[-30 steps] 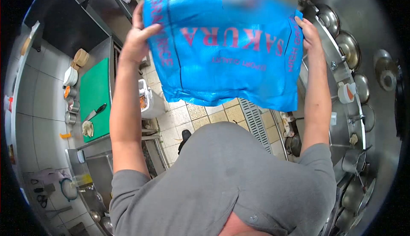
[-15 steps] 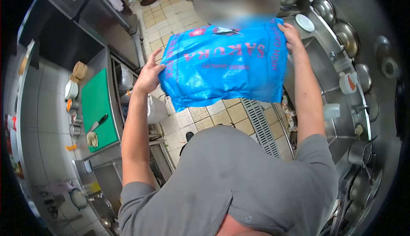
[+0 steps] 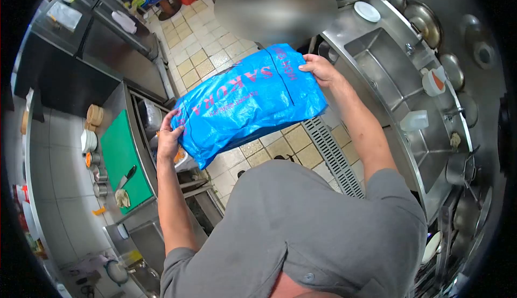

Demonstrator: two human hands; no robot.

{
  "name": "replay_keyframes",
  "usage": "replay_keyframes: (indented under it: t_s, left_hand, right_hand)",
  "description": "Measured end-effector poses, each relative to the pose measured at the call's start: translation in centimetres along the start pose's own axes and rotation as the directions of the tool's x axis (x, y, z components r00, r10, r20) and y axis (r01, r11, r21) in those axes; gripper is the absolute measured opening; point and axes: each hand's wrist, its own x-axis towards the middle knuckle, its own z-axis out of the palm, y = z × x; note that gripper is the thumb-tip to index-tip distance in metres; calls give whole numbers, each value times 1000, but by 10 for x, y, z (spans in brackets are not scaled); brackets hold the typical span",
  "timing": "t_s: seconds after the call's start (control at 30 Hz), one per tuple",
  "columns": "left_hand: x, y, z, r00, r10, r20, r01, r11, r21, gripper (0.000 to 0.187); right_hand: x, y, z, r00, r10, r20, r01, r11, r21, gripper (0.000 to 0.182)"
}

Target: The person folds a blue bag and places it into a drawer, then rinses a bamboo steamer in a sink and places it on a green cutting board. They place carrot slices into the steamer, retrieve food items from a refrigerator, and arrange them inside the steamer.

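A shiny blue rice sack [image 3: 247, 96] with pink SAKURA lettering is held up in front of me over the tiled floor. My left hand [image 3: 169, 136] grips its left end, the thumb on the near face. At the upper right corner, my right hand [image 3: 321, 70] pinches the edge with thumb and fingers. The sack slants, its left end lower in view and closer to my body than its right. Its face is creased, and the print reads upside down or sideways in places. The sack's underside is mostly hidden.
On the left counter lies a green cutting board [image 3: 121, 147] with a knife [image 3: 125, 177]. Steel sinks [image 3: 377, 55] line the right side, with a white plate [image 3: 367, 12] at their far end. A floor drain grate [image 3: 334, 158] runs below. Someone stands blurred ahead.
The sack has come down and left in view and has tilted, its left end dropping. Both hands keep their hold. My view has shifted, showing more of the sinks.
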Motion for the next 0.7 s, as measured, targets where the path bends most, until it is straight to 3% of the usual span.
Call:
replay_keyframes:
  t_s: [0.07, 0.13, 0.2, 0.23, 0.27, 0.33, 0.37, 0.53, 0.6, 0.67, 0.7]
  left_hand:
    - [-16, 20, 14, 995, 88, -38, -86, 995, 49, 78]
    - [-33, 33, 12, 996, 82, -34, -86, 991, -106, 97]
    - [-61, 41, 26, 978, 204, -48, -209, 924, -321, 100]
    - [-64, 29, 23, 980, 187, -68, -198, 883, -425, 95]
    - [-54, -7, -10, 993, 117, 22, -94, 887, -452, 76]
    - [-52, -13, 0, 985, -156, 78, 172, 810, -560, 56]
    - [-52, -15, 11, 993, -112, 33, 117, 924, -364, 47]
    - [-31, -19, 2, 991, -107, -85, 82, 962, -260, 47]
    - [-32, -15, 6, 991, -75, -115, 50, 978, -204, 48]
    - [-34, 4, 22, 947, 123, -298, -156, 984, -87, 48]
    - [-34, 4, 18, 955, 161, -248, -185, 980, -75, 57]
  right_hand:
    - [1, 2, -1, 999, -43, 20, 42, 999, 15, 41]
    - [-10, 7, 6, 987, -81, 137, 76, 996, 41, 45]
    - [-22, -4, 21, 956, -258, 138, 242, 962, 123, 44]
    - [-15, -3, 16, 955, -251, 156, 234, 964, 124, 44]
    - [-13, 2, 11, 949, -264, 175, 246, 962, 120, 46]
    - [-10, 3, 15, 941, -272, 202, 254, 961, 112, 48]
    - [-11, -1, 19, 953, -225, 203, 211, 973, 91, 50]
    - [14, 15, 7, 970, -93, 225, 114, 990, -79, 56]
    - [21, 25, 16, 948, -318, 1, 314, 934, -169, 48]
    - [10, 18, 35, 960, -279, 3, 279, 957, -79, 45]
    - [5, 15, 37, 970, -243, 11, 243, 970, 11, 42]
